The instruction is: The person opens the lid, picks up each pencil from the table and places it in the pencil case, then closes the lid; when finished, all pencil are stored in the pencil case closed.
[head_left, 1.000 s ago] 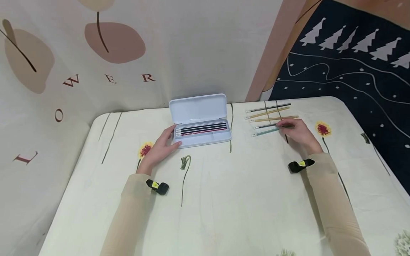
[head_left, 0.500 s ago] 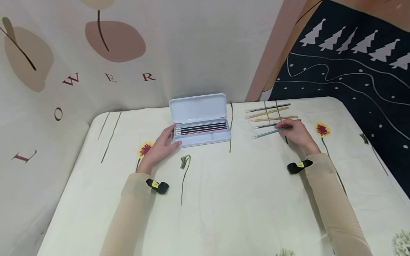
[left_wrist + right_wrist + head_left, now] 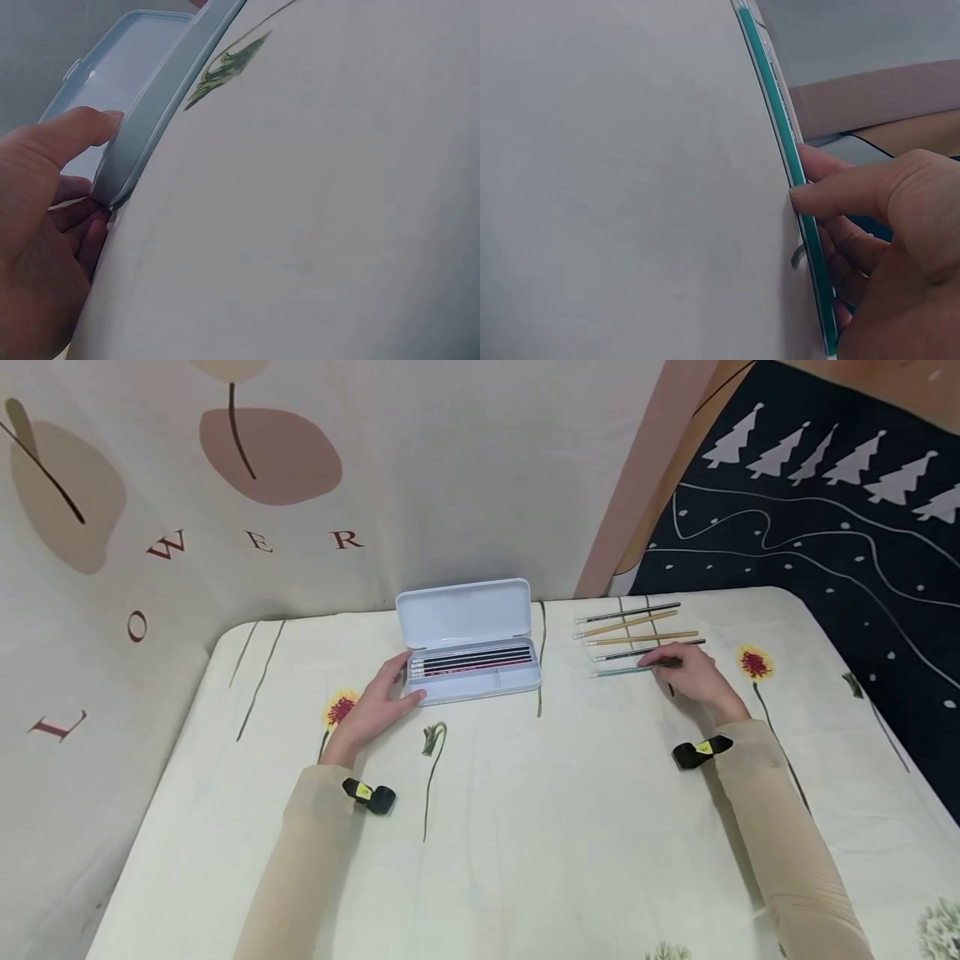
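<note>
In the head view, a pale blue pencil case (image 3: 453, 695) stands with its lid up. Several dark pencils and a red one lie in its long compartment. My left hand (image 3: 377, 708) holds the case by its left end; in the left wrist view the thumb (image 3: 94, 129) is on its front edge and fingers curl at the end. At the right, my right hand (image 3: 693, 672) pinches a teal pencil (image 3: 621, 672) between thumb and fingers. The right wrist view shows the thumb across the teal pencil's side (image 3: 776, 105); whether it touches the cloth I cannot tell.
Beyond the teal pencil lie a black pencil (image 3: 618, 654), two tan pencils, one of them a near tan pencil (image 3: 645, 638), and another dark pencil (image 3: 630, 612) farthest back. A flower-printed white cloth (image 3: 487, 827) covers the table. Hanging cloth (image 3: 465, 468) borders the back.
My right fingers have shifted on the teal pencil, and its eraser end has moved slightly away from me in the last half second. The left hand and case stay put.
</note>
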{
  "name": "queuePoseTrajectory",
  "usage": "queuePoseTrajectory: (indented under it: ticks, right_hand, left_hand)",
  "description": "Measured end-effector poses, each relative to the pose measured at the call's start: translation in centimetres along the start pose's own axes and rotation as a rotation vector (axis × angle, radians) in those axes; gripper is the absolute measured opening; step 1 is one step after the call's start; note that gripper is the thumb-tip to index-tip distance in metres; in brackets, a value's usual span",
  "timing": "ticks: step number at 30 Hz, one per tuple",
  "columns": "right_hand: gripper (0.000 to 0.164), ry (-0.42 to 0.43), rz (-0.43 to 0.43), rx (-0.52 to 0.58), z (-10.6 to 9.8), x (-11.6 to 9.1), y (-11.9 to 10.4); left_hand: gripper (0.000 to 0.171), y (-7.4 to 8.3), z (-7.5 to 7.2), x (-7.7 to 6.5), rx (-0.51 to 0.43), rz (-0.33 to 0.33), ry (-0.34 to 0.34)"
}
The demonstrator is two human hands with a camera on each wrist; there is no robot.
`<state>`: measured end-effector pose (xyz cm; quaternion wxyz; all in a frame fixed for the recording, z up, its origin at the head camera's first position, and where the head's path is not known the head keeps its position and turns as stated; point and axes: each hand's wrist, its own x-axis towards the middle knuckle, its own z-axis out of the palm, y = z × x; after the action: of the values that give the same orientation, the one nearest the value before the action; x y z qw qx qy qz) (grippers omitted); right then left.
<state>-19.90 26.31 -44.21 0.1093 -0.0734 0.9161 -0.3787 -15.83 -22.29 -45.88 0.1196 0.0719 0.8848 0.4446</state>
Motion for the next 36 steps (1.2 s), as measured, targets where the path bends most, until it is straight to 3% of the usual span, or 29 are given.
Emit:
queuePoseTrajectory:
  ticks: [11,36]
  right_hand:
    - [0.025,0.008,-0.090,0.021,0.4,-0.1,0.4]
    - [0.025,0.033,-0.067,0.037,1.3,-0.1,-0.9]
  left_hand:
    - [0.079,-0.1,0.0,0.0,-0.009,-0.022,-0.006]
    - [0.078,-0.1,0.0,0.1,-0.015,-0.006,-0.004]
